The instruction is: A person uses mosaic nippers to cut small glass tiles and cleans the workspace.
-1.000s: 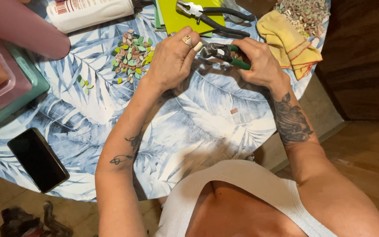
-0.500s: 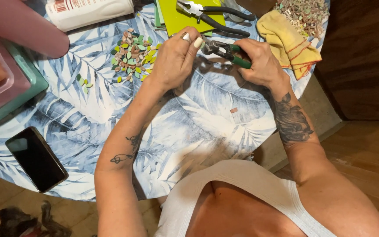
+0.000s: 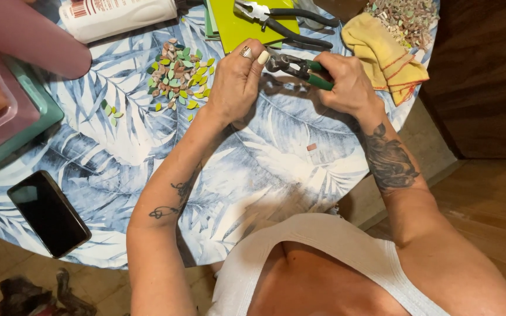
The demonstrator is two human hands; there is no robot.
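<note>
My right hand point(image 3: 346, 85) grips green-handled tile nippers point(image 3: 297, 67), their metal jaws pointing left. My left hand point(image 3: 238, 82) is pinched at the jaws, thumb and fingers closed on a small piece that I cannot make out. Both hands hover over a round table point(image 3: 265, 169) covered in a blue leaf-print cloth. Just left of my left hand lies a pile of small leaf-shaped mosaic pieces point(image 3: 180, 73) in green, pink and yellow.
Black-handled pliers point(image 3: 288, 23) lie on green tiles point(image 3: 247, 23) at the back. A yellow cloth point(image 3: 382, 55) holds more chips point(image 3: 405, 17) at the right. A white bottle point(image 3: 118, 17), stacked pink and teal trays point(image 3: 7, 117) and a black phone point(image 3: 48, 213) are on the left.
Both hands have lifted slightly toward the far side of the table, and my left fingers have closed in tighter at the nipper jaws.
</note>
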